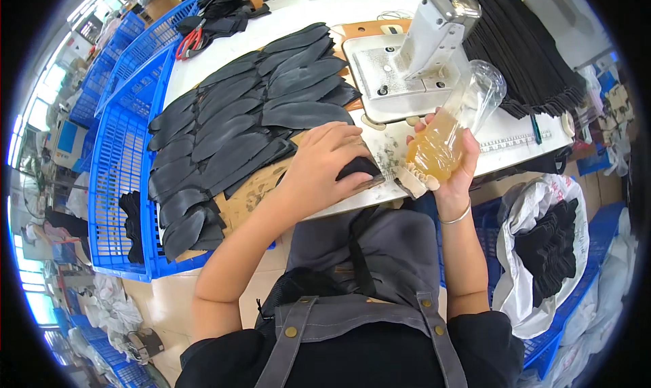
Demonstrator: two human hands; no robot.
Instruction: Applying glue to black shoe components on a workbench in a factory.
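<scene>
In my right hand point(456, 164) is a clear plastic bottle point(437, 147), tilted with its mouth down and part filled with yellowish liquid. A pale, crusted tip point(415, 180) sits at its lower end, near the table edge. My left hand point(330, 161) is closed over a small black piece point(359, 167) at the front edge of the table, fingers on top and thumb in front. Beside that hand, rows of overlapping black leaf-shaped pieces point(237, 110) lie on a brown board point(251, 201). The bottle's tip is apart from the black piece.
A white sewing machine point(434, 35) stands behind the bottle. Black strips point(519, 55) are stacked at the right. Red-handled scissors point(190, 43) lie at the far left. Blue crates point(122, 184) flank the table's left side; a white sack point(508, 286) of black pieces sits at lower right.
</scene>
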